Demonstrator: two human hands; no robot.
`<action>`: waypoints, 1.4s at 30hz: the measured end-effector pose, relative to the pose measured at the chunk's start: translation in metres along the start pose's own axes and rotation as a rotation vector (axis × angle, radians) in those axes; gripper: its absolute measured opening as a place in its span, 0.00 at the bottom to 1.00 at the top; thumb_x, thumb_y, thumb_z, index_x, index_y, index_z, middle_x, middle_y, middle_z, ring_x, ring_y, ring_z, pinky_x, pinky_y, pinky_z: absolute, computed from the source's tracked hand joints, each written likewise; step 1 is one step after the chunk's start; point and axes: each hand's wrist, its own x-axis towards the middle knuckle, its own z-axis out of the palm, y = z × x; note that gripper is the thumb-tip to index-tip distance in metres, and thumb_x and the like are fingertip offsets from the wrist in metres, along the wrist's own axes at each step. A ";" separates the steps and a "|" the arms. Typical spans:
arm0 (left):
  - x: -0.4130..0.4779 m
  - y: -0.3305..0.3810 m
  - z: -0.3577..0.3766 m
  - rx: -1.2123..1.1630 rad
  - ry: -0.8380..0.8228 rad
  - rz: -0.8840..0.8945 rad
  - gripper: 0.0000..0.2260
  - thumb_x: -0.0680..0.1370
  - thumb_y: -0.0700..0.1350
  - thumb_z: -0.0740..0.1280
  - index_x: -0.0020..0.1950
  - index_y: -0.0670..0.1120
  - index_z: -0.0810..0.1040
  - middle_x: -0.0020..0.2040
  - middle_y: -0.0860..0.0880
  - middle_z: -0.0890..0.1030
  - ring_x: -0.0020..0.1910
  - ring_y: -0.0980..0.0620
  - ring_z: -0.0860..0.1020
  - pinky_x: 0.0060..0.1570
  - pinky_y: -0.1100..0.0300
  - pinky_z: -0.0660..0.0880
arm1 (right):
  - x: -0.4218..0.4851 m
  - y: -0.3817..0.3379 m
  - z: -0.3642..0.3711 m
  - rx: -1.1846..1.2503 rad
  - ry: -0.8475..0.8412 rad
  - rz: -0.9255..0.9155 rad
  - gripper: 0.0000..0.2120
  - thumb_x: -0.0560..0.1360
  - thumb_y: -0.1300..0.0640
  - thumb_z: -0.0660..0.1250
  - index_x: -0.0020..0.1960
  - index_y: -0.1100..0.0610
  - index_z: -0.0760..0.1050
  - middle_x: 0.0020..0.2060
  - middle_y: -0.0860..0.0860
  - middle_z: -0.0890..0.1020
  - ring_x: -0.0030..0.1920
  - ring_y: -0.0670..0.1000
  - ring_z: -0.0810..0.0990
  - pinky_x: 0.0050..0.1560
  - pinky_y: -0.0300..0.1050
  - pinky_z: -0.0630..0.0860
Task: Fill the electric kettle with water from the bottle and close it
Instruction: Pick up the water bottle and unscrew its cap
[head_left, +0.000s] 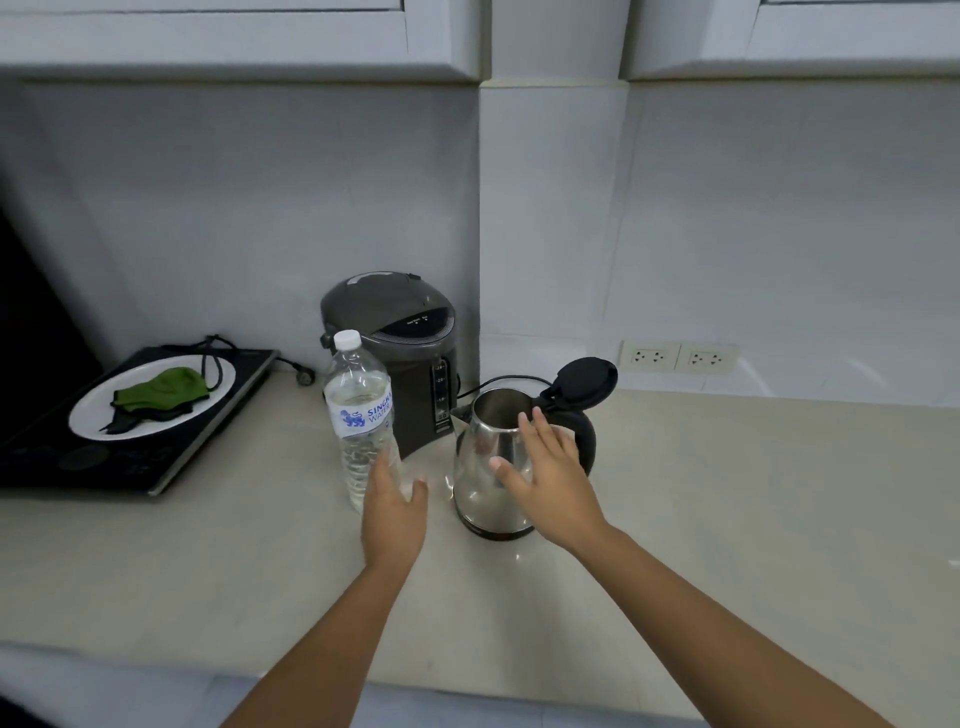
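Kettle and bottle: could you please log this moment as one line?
kettle: lid open | bottle: capped, upright | left hand: at bottle base | right hand: open, near kettle

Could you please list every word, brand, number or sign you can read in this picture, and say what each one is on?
"SINGH" over "WATE", both cut off by the curve, beside a blue emblem: label of the water bottle.
Numerals on the water-level gauge of the dark hot-water dispenser: too blurred to read.
White lettering on the dispenser's top panel: too small.
Steel electric kettle: no readable text.
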 end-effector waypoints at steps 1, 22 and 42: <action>0.004 0.000 -0.006 -0.018 0.055 -0.006 0.29 0.77 0.46 0.67 0.76 0.50 0.60 0.72 0.46 0.70 0.70 0.46 0.71 0.66 0.46 0.70 | 0.007 -0.009 0.000 0.002 -0.005 -0.017 0.35 0.79 0.37 0.57 0.80 0.51 0.51 0.79 0.45 0.49 0.78 0.51 0.46 0.77 0.51 0.52; 0.103 -0.046 -0.038 -0.127 -0.112 -0.018 0.32 0.67 0.50 0.78 0.67 0.56 0.68 0.56 0.58 0.80 0.54 0.58 0.80 0.51 0.61 0.76 | 0.157 -0.139 0.058 -0.025 0.016 -0.212 0.30 0.75 0.35 0.63 0.73 0.46 0.68 0.78 0.47 0.60 0.76 0.53 0.55 0.71 0.53 0.60; 0.122 -0.058 -0.058 -0.028 -0.239 0.041 0.33 0.66 0.58 0.75 0.68 0.57 0.69 0.55 0.59 0.81 0.53 0.58 0.80 0.53 0.56 0.78 | 0.169 -0.161 0.089 0.225 0.181 -0.200 0.16 0.74 0.43 0.69 0.53 0.54 0.78 0.47 0.44 0.76 0.52 0.47 0.74 0.57 0.52 0.73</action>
